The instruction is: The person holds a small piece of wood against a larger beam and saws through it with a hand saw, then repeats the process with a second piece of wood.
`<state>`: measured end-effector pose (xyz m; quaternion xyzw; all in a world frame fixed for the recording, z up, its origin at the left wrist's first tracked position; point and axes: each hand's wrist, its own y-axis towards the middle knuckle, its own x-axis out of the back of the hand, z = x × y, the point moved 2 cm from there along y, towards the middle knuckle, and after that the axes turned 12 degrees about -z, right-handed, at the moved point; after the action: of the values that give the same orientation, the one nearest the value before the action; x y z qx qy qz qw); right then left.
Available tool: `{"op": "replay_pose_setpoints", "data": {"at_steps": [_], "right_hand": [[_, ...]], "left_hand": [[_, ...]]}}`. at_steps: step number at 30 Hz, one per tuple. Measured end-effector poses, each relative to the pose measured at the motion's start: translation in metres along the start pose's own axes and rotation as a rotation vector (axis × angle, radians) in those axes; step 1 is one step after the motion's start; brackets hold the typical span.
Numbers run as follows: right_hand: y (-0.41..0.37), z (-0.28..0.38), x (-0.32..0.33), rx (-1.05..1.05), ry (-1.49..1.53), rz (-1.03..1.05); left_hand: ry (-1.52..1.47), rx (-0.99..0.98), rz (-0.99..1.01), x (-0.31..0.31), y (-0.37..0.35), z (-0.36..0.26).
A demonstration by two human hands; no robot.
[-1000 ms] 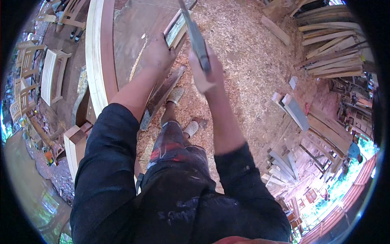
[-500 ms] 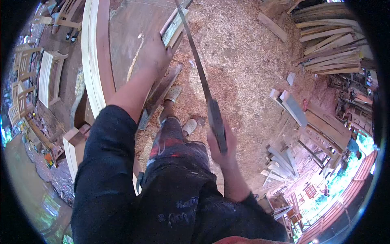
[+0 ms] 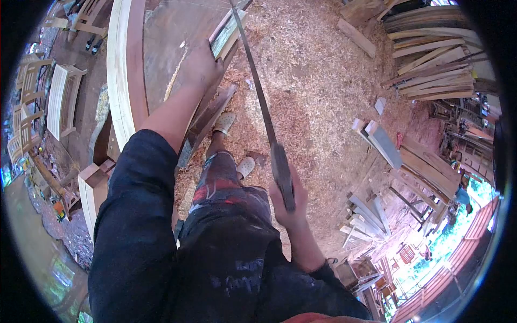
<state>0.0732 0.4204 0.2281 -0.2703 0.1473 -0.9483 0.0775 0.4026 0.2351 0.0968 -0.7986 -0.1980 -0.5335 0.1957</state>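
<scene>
My right hand point(image 3: 288, 200) is closed round the dark handle of a hand saw point(image 3: 261, 97). Its long, thin blade appears nearly edge-on and runs up toward the top of the view, passing beside the end of a narrow wooden board point(image 3: 229, 36). My left hand point(image 3: 200, 67) grips that board near its lower end, with the thumb on the right side. Where the far part of the blade meets the wood is hard to make out. Below the board, a rough dark timber point(image 3: 207, 126) slants down beside my feet.
A long curved beam point(image 3: 125, 70) lies along the left side of the workbench top point(image 3: 167, 32). Wood shavings point(image 3: 312, 97) cover the floor. Stacked planks point(image 3: 436, 51) stand at upper right, more boards point(image 3: 425, 161) at right. A slatted bench point(image 3: 64, 102) is at far left.
My right hand has drawn the saw slightly back toward my body. The left hand keeps its hold on the board. The whole view has shifted a little.
</scene>
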Motion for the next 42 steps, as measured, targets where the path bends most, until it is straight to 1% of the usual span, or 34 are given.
{"op": "replay_pose_setpoints", "data": {"at_steps": [1,2,4,5,6,7,8,9,11,12,13,14,16,17,19,20,23,24,25,26,27,28,29,30,33,35,36,37,38,39,40,42], "right_hand": [[-0.013,0.004,0.009,-0.054,-0.006,0.005],[-0.006,0.011,0.009,-0.064,-0.008,0.025],[0.035,0.024,-0.005,-0.062,-0.005,0.063],[0.071,0.015,-0.032,0.091,0.066,0.003],[0.115,0.016,-0.059,0.193,0.031,-0.035],[0.160,0.031,-0.085,0.230,0.081,-0.078],[0.199,0.048,-0.108,0.215,0.166,-0.091],[0.235,0.071,-0.120,0.163,0.061,-0.038],[0.244,0.084,-0.124,0.211,0.178,-0.033],[0.242,0.088,-0.121,0.238,0.231,-0.036],[0.226,0.083,-0.111,0.176,0.158,-0.039],[0.196,0.069,-0.099,0.112,0.082,-0.042],[0.121,0.031,-0.067,0.184,0.025,-0.096],[0.084,0.019,-0.045,0.190,0.073,-0.028],[0.009,0.004,-0.009,0.088,0.054,-0.042],[-0.010,0.005,0.004,0.034,0.069,-0.044],[-0.001,0.011,0.008,-0.103,0.027,0.032],[0.031,0.013,-0.009,-0.012,0.058,0.027],[0.078,0.016,-0.036,0.074,0.088,0.020],[0.125,0.024,-0.065,0.195,0.115,-0.047],[0.173,0.048,-0.091,-0.008,0.074,-0.006],[0.211,0.064,-0.115,-0.006,0.093,-0.048],[0.244,0.084,-0.122,0.086,0.101,-0.038],[0.257,0.099,-0.126,0.183,0.112,-0.022],[0.229,0.072,-0.116,0.272,0.361,-0.030],[0.159,0.042,-0.090,0.172,0.249,-0.108],[0.123,0.038,-0.063,0.025,0.080,-0.027],[0.085,0.015,-0.045,0.167,0.096,-0.030],[0.047,0.007,-0.025,0.107,0.054,-0.009],[0.013,-0.001,-0.008,0.107,0.034,-0.022],[-0.006,-0.006,0.003,0.105,0.015,-0.036],[-0.001,-0.003,0.006,0.000,0.080,-0.017]], "left_hand": [[0.004,-0.005,0.002,-0.002,0.001,-0.001],[-0.011,-0.009,-0.002,-0.004,-0.002,-0.001],[-0.044,-0.017,-0.031,-0.003,-0.002,0.002],[-0.032,-0.002,-0.004,0.001,-0.002,0.002],[-0.026,0.015,0.020,0.005,-0.001,-0.001],[-0.022,0.034,0.045,0.006,-0.001,-0.005],[-0.030,0.015,0.023,0.005,0.000,-0.006],[-0.034,0.001,0.008,0.005,-0.004,-0.006],[-0.006,-0.015,-0.015,0.008,-0.004,-0.003],[0.016,-0.019,-0.013,0.002,-0.004,0.000],[0.030,-0.023,-0.016,-0.001,-0.002,-0.001],[0.019,-0.048,-0.034,-0.003,0.000,0.000],[0.007,-0.081,-0.058,-0.007,-0.002,0.006],[0.013,-0.074,-0.048,-0.007,-0.003,0.007],[0.029,-0.064,-0.027,-0.006,-0.001,0.004],[0.009,-0.038,-0.018,-0.004,-0.001,0.002],[-0.039,-0.009,-0.014,0.001,-0.001,-0.001],[-0.054,-0.013,-0.027,-0.003,-0.002,0.001],[-0.067,-0.019,-0.036,-0.005,0.000,0.003],[-0.040,-0.022,-0.030,-0.004,0.004,0.002],[-0.014,-0.021,-0.016,-0.003,0.003,0.000],[0.018,-0.019,0.001,-0.002,-0.002,-0.001],[0.014,-0.012,0.011,0.000,-0.002,-0.004],[0.014,0.002,0.016,0.004,-0.003,-0.005],[0.006,0.005,0.014,0.012,-0.005,-0.007],[0.001,-0.003,0.009,0.013,-0.005,-0.010],[0.003,-0.004,0.009,0.013,-0.004,-0.009],[0.007,-0.004,0.014,0.011,-0.005,-0.007],[0.013,-0.013,0.011,0.007,-0.006,-0.004],[0.020,-0.028,0.002,0.003,-0.003,-0.001],[0.028,-0.044,-0.006,-0.001,0.000,0.000],[0.041,-0.010,0.021,-0.003,-0.001,-0.001]]}}
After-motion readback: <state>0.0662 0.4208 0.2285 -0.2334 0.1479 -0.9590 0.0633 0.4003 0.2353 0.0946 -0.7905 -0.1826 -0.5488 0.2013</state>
